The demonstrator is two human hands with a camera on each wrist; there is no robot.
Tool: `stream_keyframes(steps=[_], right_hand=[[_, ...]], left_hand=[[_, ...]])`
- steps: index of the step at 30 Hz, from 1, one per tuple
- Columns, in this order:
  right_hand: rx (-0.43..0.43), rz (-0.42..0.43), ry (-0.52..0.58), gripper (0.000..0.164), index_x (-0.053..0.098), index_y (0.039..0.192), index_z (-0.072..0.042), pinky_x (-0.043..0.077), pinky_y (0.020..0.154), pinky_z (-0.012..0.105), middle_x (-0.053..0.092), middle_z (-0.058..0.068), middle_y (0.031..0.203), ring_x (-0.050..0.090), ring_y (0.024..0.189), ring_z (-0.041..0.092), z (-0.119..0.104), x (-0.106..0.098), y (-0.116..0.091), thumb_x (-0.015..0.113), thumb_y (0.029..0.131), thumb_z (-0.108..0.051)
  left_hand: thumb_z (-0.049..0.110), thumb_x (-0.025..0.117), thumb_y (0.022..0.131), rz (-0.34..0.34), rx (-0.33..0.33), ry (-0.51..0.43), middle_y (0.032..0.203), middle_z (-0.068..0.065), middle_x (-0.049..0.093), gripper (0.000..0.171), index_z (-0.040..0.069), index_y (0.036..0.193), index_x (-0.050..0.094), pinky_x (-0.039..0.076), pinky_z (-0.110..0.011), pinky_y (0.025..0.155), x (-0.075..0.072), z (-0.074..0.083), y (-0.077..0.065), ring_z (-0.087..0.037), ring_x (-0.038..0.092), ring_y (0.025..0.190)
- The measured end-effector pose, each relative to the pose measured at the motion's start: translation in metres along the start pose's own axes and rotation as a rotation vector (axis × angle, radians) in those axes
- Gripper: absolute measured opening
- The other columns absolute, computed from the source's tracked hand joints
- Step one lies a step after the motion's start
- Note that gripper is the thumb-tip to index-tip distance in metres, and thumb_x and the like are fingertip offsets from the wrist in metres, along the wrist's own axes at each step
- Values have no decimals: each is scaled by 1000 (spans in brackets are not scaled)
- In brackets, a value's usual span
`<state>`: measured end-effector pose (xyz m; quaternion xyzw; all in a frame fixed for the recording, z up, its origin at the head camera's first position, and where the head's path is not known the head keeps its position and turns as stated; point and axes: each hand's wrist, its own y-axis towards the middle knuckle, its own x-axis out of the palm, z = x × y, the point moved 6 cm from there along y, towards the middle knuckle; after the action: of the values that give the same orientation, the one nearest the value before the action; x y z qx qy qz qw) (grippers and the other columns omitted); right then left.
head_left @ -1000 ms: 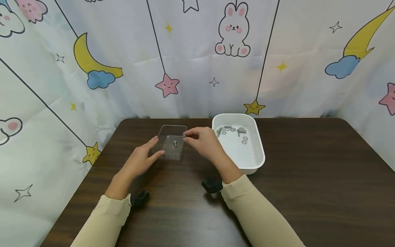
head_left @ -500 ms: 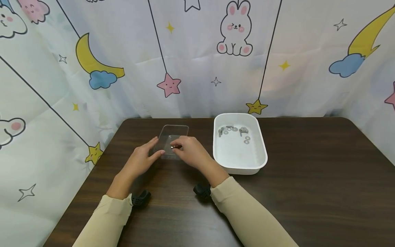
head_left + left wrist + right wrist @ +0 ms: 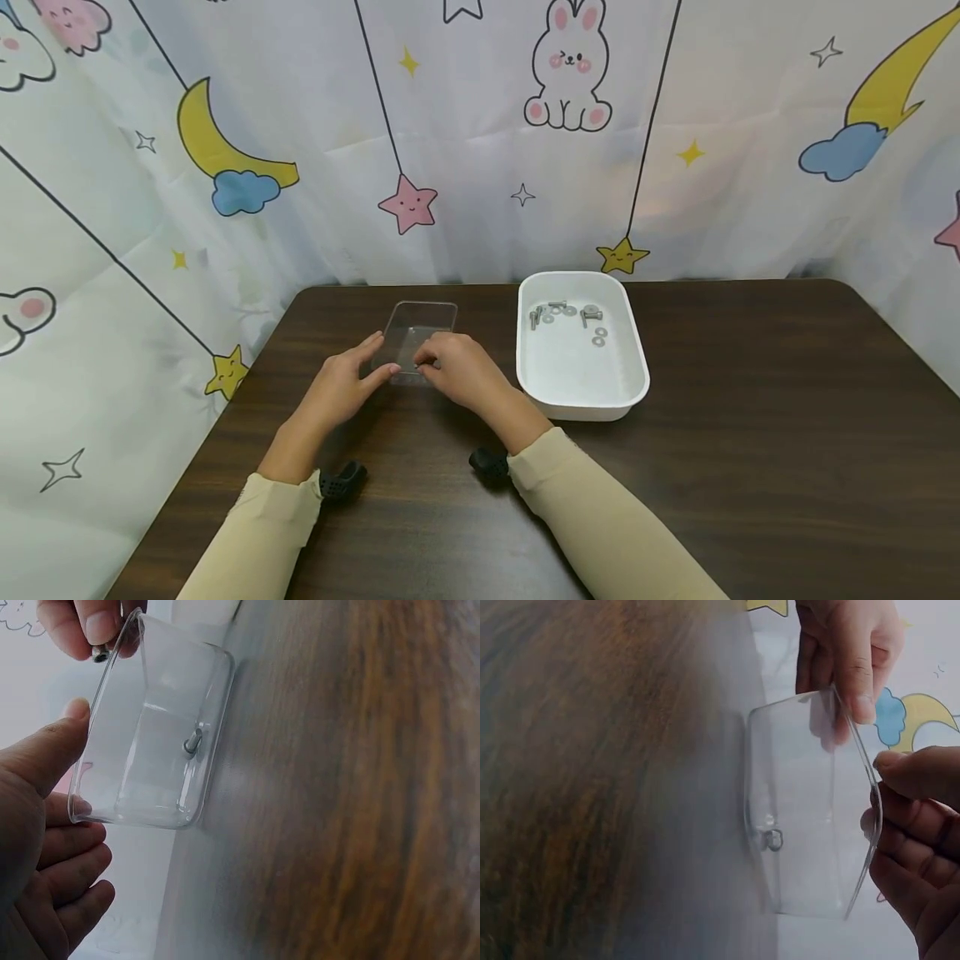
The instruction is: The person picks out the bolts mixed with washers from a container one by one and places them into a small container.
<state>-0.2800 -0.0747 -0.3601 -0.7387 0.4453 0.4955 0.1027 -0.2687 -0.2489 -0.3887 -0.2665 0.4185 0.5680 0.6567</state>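
Observation:
A clear plastic box [image 3: 422, 317] stands on the table. My left hand [image 3: 342, 387] holds its near left corner, thumb at the near side and fingers along the left wall. Over the box's near right part is my right hand [image 3: 461, 371], thumb and forefinger pinched together. Between them is a small metal fastener [image 3: 100, 652] with a dark hole in its end, close to the rim in the left wrist view; its kind is unclear. A metal bolt [image 3: 193, 742] lies inside the box, visible from both wrists but hidden behind the right hand in the head view.
To the right of the clear box stands a white plastic tub [image 3: 585, 383]. Several bolts [image 3: 591, 315] and washers [image 3: 598, 340] lie toward its far end. The dark wooden table [image 3: 750, 433] meets a patterned curtain [image 3: 480, 142] at the back.
My right hand has moved left and nearer, from the clear box's right edge to over its near part, with the fastener in its fingers. The left hand stays at the box.

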Motion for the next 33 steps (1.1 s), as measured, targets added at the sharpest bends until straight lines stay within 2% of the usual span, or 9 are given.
stream_keyframes(steps=[15, 33], right_hand=[[-97, 13, -218, 15, 77, 105, -11, 55, 83, 23, 69, 1, 101, 67, 96, 15, -9, 2, -4, 67, 95, -15], [-138, 36, -273, 13, 77, 103, -11, 56, 82, 23, 69, 1, 100, 67, 94, 15, -12, 2, -7, 67, 95, -13]], left_hand=[[52, 57, 96, -5, -9, -12, 158, -13, 34, 76, 5, 152, 36, 39, -56, 108, 0, 0, 1, -38, 40, 139], [51, 57, 96, -11, -18, -13, 158, -13, 34, 76, 5, 152, 35, 37, -56, 110, 0, 0, 0, -38, 39, 140]])
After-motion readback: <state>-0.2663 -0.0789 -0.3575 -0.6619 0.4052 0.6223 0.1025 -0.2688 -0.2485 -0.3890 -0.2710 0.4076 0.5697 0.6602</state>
